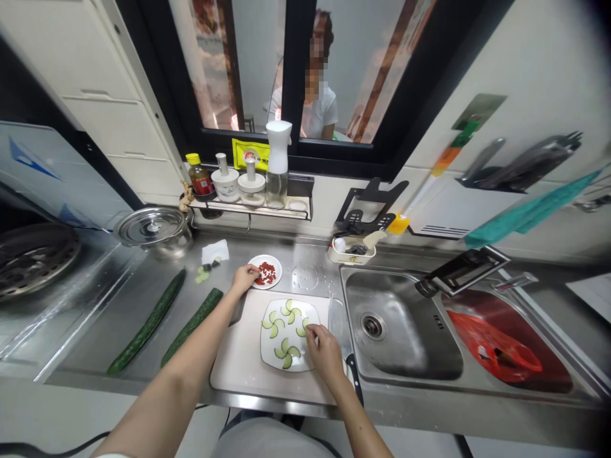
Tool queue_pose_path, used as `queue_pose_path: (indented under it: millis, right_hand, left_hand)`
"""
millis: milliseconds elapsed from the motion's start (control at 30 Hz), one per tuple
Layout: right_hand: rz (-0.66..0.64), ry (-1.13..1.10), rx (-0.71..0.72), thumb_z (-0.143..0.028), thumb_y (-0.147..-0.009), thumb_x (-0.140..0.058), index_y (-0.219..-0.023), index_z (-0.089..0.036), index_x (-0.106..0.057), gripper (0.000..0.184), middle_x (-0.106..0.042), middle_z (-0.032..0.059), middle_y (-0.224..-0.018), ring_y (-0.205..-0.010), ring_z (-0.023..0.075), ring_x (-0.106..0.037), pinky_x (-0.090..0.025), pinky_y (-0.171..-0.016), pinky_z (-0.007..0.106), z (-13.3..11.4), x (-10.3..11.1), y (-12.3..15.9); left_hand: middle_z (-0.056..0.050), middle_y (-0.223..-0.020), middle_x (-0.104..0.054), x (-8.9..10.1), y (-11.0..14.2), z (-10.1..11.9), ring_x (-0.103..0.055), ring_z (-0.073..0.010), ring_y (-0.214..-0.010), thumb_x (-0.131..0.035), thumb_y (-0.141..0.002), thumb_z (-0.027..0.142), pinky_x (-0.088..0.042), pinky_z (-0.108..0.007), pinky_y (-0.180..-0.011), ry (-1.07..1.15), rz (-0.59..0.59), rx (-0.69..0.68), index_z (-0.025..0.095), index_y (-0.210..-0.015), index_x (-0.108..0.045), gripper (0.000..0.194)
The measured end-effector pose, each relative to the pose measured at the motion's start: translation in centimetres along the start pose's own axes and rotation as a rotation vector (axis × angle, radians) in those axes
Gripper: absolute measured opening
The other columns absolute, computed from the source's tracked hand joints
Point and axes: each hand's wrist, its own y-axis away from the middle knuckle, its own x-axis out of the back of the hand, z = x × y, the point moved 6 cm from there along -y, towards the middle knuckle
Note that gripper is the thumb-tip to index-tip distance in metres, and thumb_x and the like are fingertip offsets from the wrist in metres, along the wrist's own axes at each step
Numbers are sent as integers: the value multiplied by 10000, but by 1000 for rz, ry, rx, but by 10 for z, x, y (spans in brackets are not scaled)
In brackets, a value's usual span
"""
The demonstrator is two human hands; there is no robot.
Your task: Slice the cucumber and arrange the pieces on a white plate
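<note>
My left hand (245, 279) reaches to a small white dish (275, 262) of red goji berries (267, 273), its fingertips pinched together at the berries. My right hand (325, 353) is over the right side of a white square plate (286, 307), fingers curled in a pinch beside a cucumber slice (301, 329); what lies between the fingertips is hidden. On the plate, thin cucumber slices (286, 351) are fanned into pinwheel shapes. The plate stands on a pale cutting board (238, 369). A knife with a black handle (354, 375) lies along the board's right side.
Two whole cucumbers (150, 327) and some cucumber scraps (203, 275) lie to the left, near a lidded steel pot (155, 232). A double sink (401, 337) is to the right, with a red plastic bag (496, 350). Seasoning jars (226, 181) line a shelf under the window.
</note>
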Motion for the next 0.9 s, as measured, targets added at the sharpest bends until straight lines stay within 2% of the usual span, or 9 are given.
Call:
queue_pose_path:
  millis: [333, 533, 733, 900]
  right_hand:
    - [-6, -25, -27, -314, -903, -397, -920, -177, -683, 318, -706, 83, -917, -848, 183, -643, -456, -759, 261, 2, 0, 3]
    - [-12, -25, -45, -314, -900, -399, -932, -180, -686, 318, -706, 84, -919, -844, 188, -643, -458, -761, 271, 2, 1, 3]
    - [-34, -19, -50, -321, -916, -379, -929, -167, -678, 336, -695, 88, -902, -833, 187, -636, -448, -748, 263, 1, -1, 3]
    - [-26, -17, -51, -332, -918, -373, -916, -173, -681, 346, -695, 84, -898, -825, 180, -630, -443, -742, 257, 1, 0, 3]
  left_hand:
    - [-63, -985, -721, -1, 8, 2, -640, -205, -906, -530, -833, 264, -454, -265, -771, -333, -66, -6, 226, -918, -717, 209]
    - [-95, -1014, -696, -3, 7, 12, -625, -218, -934, -475, -874, 259, -441, -272, -766, -514, -101, 0, 225, -975, -707, 255]
    - [-84, -1061, -672, -9, 6, 34, -604, -211, -980, -484, -873, 281, -434, -266, -796, -558, -171, -96, 249, -1027, -706, 272]
    - [-75, -988, -687, -15, 4, 37, -605, -194, -953, -578, -818, 274, -424, -235, -783, -521, -199, -87, 239, -1019, -710, 243]
